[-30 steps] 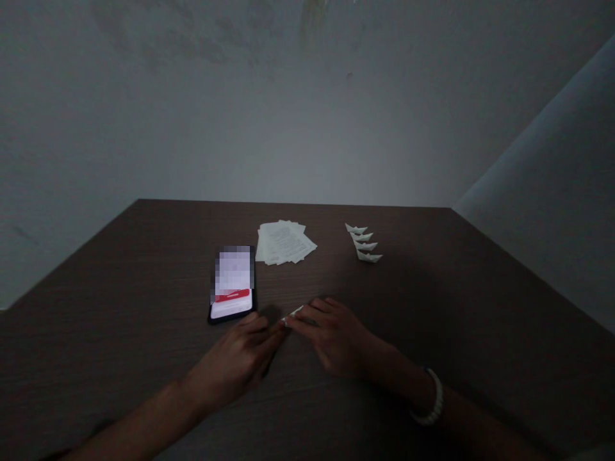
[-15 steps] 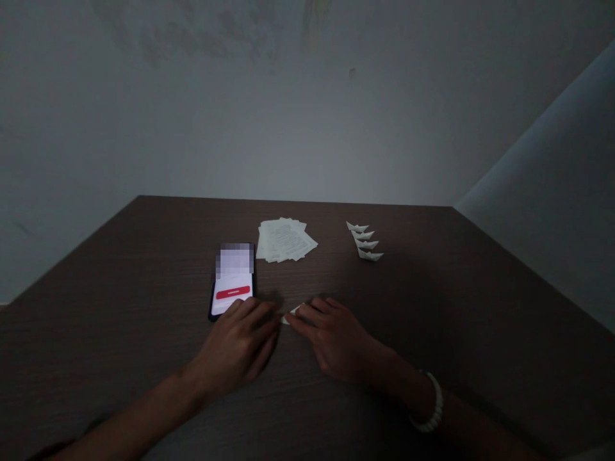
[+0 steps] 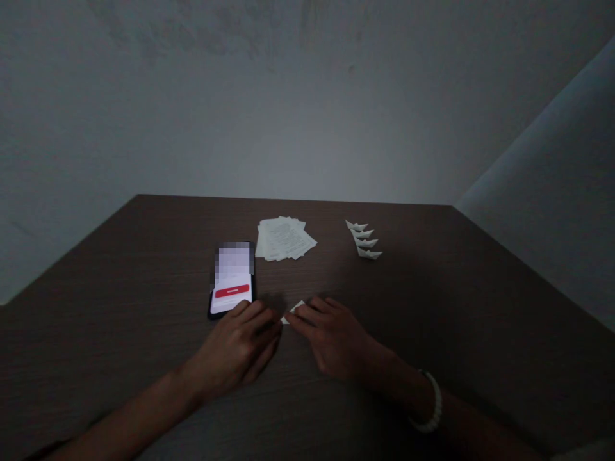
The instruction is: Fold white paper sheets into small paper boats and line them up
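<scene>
A small folded piece of white paper [image 3: 296,306] lies on the table between my two hands, mostly covered by fingers. My left hand [image 3: 245,339] has its fingers bent together at the paper's left edge, close to the phone's lower right corner. Over the paper's right part, the fingers of my right hand [image 3: 331,333] are closed and press on it. A pale beaded bracelet [image 3: 436,402] circles the right wrist. How the paper is folded underneath the fingers is hidden.
A phone [image 3: 232,278] with a lit screen and red button lies left of the paper. Behind stands a loose stack of printed paper sheets [image 3: 284,239]. Several small folded paper boats [image 3: 368,243] line up at the right. The brown table [image 3: 168,256] meets a grey wall.
My left hand's fingers have shifted slightly right, toward the paper. The right hand stays nearly in place. The whole view has moved very slightly.
</scene>
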`<act>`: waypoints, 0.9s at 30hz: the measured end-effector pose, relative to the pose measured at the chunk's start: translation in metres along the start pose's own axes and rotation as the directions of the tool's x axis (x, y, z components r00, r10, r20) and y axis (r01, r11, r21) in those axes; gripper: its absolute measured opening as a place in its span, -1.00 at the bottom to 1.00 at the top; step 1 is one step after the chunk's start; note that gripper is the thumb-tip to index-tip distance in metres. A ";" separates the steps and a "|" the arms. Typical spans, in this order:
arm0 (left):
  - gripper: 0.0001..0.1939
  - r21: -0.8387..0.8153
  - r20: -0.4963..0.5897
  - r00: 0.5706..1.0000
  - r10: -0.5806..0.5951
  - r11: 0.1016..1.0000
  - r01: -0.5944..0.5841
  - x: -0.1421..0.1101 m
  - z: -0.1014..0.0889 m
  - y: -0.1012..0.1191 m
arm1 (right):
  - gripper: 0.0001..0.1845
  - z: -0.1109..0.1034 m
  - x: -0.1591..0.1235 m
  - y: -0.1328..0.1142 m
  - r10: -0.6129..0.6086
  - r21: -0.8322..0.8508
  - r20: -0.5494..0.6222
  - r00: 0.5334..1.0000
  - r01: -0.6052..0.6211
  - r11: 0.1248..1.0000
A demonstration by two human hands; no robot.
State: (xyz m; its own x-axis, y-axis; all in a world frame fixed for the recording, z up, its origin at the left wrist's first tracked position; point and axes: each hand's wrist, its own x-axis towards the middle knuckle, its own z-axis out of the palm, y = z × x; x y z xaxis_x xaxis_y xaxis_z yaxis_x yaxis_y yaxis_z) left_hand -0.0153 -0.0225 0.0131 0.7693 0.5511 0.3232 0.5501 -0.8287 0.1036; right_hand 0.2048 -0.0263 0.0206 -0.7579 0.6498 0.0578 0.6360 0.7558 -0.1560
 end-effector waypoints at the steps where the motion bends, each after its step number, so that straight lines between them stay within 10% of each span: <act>1: -0.75 -0.011 -0.001 1.000 -0.005 1.000 0.005 0.000 0.000 0.001 | -0.44 0.000 0.000 0.000 -0.001 -0.009 0.002 1.000 0.001 1.000; 27: -0.77 -0.112 -0.107 0.994 -0.038 0.993 0.026 -0.002 0.008 -0.001 | -0.68 0.011 -0.006 0.014 0.096 0.184 -0.183 0.978 -0.062 0.981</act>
State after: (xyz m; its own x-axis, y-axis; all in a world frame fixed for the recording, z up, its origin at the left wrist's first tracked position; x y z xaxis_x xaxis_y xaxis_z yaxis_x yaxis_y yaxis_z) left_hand -0.0153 -0.0219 0.0048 0.7085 0.5686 0.4180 0.5302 -0.8198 0.2164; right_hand 0.2168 -0.0209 0.0074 -0.6537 0.7234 0.2222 0.6445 0.6861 -0.3376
